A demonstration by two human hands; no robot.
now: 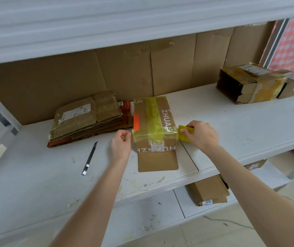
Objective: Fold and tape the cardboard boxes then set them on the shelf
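Left hand (121, 145), perhaps pinching tape (149, 135), beside box (156, 157) edge; right hand (201, 134) around tape roll (184, 131).

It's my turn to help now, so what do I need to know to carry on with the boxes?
Left hand: fingers curled beside the box's left edge; I cannot tell whether it pinches tape.
Right hand: grips the yellow tape at the box's right edge.
Box: on the shelf, tape across its top and near face, front flap lying open.
Flat cardboard stack on the left, cutter near it; taped boxes at far right.
Done: some boxes taped. Left: finish this strip, close the flap, fold the stack.
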